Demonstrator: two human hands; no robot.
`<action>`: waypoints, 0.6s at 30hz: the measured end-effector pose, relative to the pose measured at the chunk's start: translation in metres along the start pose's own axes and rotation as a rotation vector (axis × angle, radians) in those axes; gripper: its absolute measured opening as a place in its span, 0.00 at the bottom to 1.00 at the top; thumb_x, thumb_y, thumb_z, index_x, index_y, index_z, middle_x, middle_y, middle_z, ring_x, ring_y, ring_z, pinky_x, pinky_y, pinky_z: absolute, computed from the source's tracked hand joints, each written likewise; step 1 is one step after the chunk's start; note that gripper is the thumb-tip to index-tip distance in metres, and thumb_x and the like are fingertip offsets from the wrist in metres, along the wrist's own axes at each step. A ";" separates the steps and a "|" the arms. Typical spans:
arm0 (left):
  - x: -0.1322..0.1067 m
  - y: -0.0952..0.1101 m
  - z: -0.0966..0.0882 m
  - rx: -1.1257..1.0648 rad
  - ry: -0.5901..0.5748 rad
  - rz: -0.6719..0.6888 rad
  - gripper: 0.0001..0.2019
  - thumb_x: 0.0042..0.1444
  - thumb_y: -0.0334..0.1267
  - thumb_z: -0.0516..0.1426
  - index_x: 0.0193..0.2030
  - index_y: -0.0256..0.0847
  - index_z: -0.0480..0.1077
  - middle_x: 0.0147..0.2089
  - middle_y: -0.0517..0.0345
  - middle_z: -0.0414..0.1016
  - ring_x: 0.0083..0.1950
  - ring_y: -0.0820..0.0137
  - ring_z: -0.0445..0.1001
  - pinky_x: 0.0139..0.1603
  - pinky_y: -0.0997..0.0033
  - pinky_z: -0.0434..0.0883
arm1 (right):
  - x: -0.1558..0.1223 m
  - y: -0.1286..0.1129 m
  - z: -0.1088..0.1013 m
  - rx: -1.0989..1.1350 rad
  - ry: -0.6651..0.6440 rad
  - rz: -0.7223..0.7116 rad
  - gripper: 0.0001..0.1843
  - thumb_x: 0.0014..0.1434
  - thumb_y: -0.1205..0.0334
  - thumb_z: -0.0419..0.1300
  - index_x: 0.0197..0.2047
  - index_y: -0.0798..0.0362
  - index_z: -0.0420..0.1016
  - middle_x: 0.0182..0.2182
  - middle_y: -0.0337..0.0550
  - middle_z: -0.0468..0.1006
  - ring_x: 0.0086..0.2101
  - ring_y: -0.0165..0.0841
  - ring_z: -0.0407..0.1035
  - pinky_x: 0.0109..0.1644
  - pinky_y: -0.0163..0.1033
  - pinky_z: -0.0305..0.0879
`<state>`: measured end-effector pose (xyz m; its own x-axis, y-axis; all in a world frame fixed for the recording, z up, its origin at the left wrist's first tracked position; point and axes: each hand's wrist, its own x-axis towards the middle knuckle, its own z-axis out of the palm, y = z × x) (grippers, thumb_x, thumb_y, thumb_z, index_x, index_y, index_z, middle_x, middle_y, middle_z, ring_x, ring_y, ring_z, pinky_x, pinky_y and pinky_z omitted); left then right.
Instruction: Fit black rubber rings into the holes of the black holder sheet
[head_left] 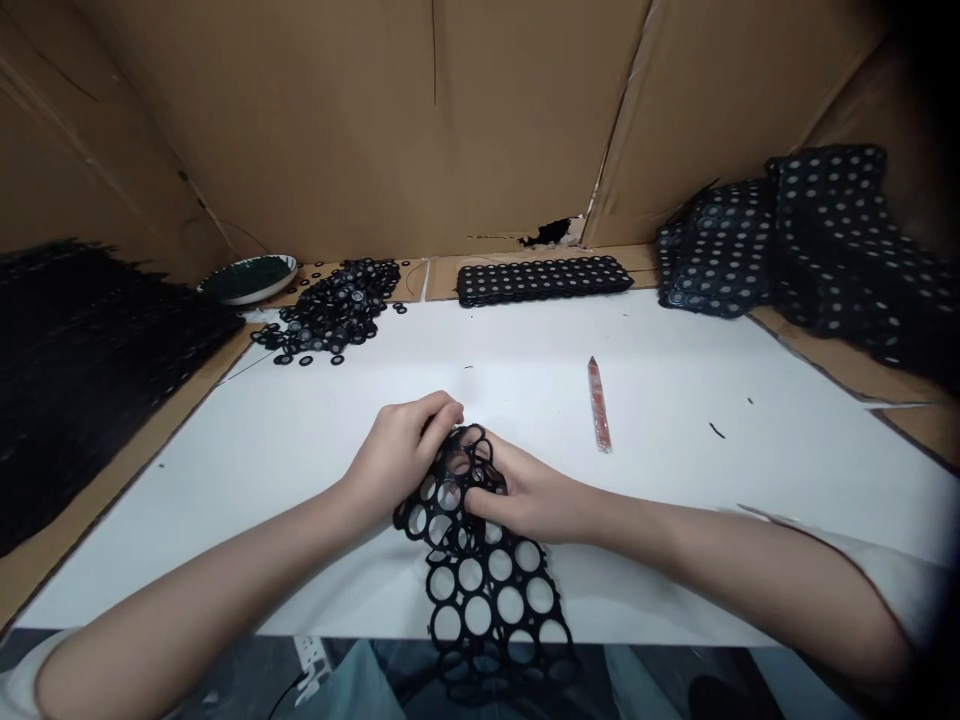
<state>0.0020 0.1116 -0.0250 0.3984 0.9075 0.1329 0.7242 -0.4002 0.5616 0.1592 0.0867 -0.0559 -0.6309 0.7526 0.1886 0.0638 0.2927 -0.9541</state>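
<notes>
Both my hands meet over the near middle of the white table top point(675, 400). My left hand point(401, 450) is closed, pinching the far end of a black rubber sheet of punched ring holes point(487, 590). My right hand point(525, 495) is closed too, gripping the same sheet from the right side. The sheet bends between my hands and hangs over the table's near edge toward my lap. A pile of loose black rings point(334, 310) lies at the back left, out of reach of either hand.
A red pencil-like stick point(598, 405) lies right of my hands. A flat black holed strip point(544, 279) rests at the back. Stacks of black holed sheets point(810, 240) sit at the right, a dark heap point(82, 350) at the left, a green dish point(251, 278) behind. Cardboard walls enclose the table.
</notes>
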 end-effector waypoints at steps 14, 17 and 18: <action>-0.001 -0.004 0.000 0.007 -0.013 0.096 0.09 0.53 0.45 0.52 0.34 0.41 0.61 0.31 0.61 0.67 0.32 0.73 0.65 0.31 0.74 0.61 | -0.001 -0.003 -0.007 0.028 -0.035 0.077 0.17 0.54 0.69 0.51 0.48 0.53 0.56 0.38 0.42 0.65 0.39 0.33 0.61 0.44 0.43 0.61; 0.000 -0.007 0.002 0.017 0.043 0.119 0.08 0.53 0.43 0.53 0.34 0.41 0.61 0.31 0.62 0.66 0.31 0.74 0.64 0.31 0.75 0.62 | 0.003 -0.007 -0.017 0.161 -0.129 0.115 0.17 0.54 0.69 0.52 0.48 0.53 0.59 0.39 0.43 0.66 0.41 0.33 0.62 0.46 0.43 0.60; 0.000 -0.008 0.002 0.032 0.056 0.127 0.09 0.53 0.44 0.54 0.34 0.41 0.61 0.31 0.62 0.65 0.31 0.74 0.64 0.31 0.75 0.62 | 0.004 -0.007 -0.019 0.214 -0.157 0.128 0.16 0.53 0.68 0.52 0.47 0.53 0.60 0.39 0.43 0.67 0.41 0.33 0.62 0.46 0.42 0.60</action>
<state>-0.0027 0.1142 -0.0317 0.4569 0.8545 0.2472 0.6876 -0.5156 0.5112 0.1711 0.0988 -0.0440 -0.7410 0.6702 0.0417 -0.0034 0.0583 -0.9983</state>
